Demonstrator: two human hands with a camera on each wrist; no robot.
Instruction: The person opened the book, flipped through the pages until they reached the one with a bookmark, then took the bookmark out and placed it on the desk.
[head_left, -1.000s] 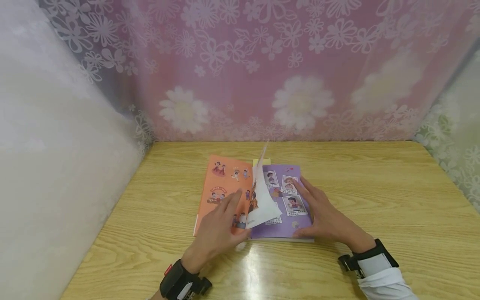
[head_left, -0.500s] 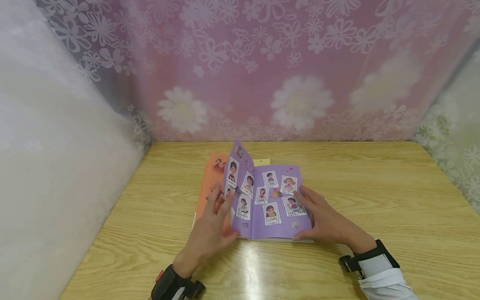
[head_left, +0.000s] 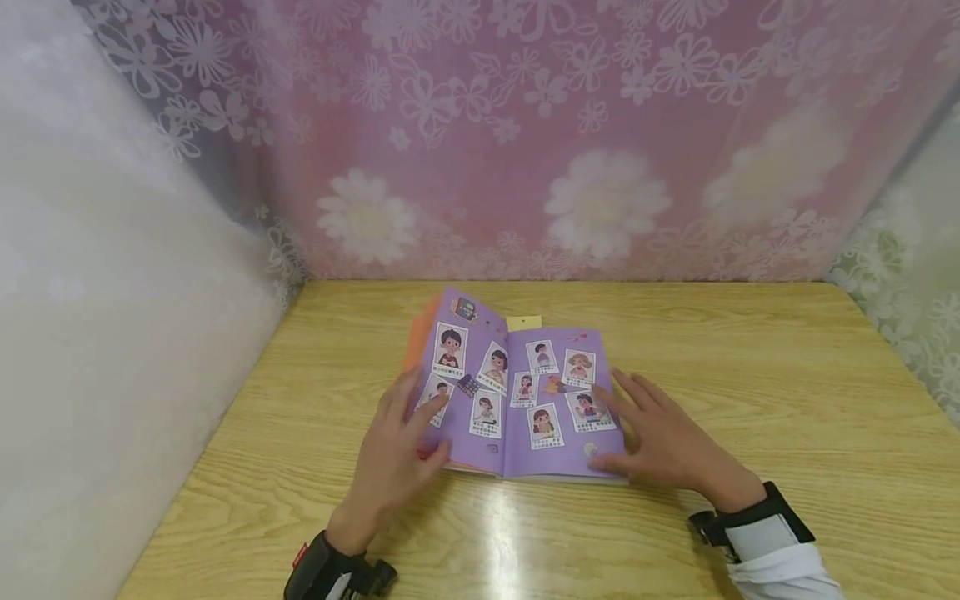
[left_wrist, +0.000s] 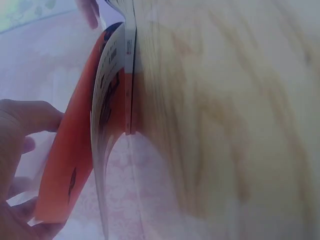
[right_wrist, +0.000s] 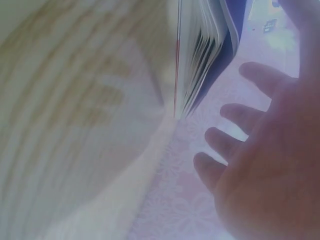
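An open picture book (head_left: 564,454) lies on the wooden table, with purple pages of framed cartoon figures on both sides. Its left purple page (head_left: 468,333) stands raised and slightly bowed, with orange showing behind it. My left hand (head_left: 386,454) holds the left side at its outer edge, the index finger over the purple page. The left wrist view shows the thumb against a bent orange sheet (left_wrist: 67,150) and fingers round its edge. My right hand (head_left: 671,442) rests at the right page's outer edge, fingers spread. In the right wrist view its fingers (right_wrist: 220,142) look fairly straight.
A yellow tab (head_left: 524,322) sticks out behind the book's top edge. The wood-grain table (head_left: 787,375) extends around the book. A pink floral curtain (head_left: 480,167) hangs at the back, with a pale sheet (head_left: 135,292) on the left.
A page has swung over from right to left, uncovering the purple spread and covering most of the orange page. My left hand has moved left with it; the right hand has barely moved.
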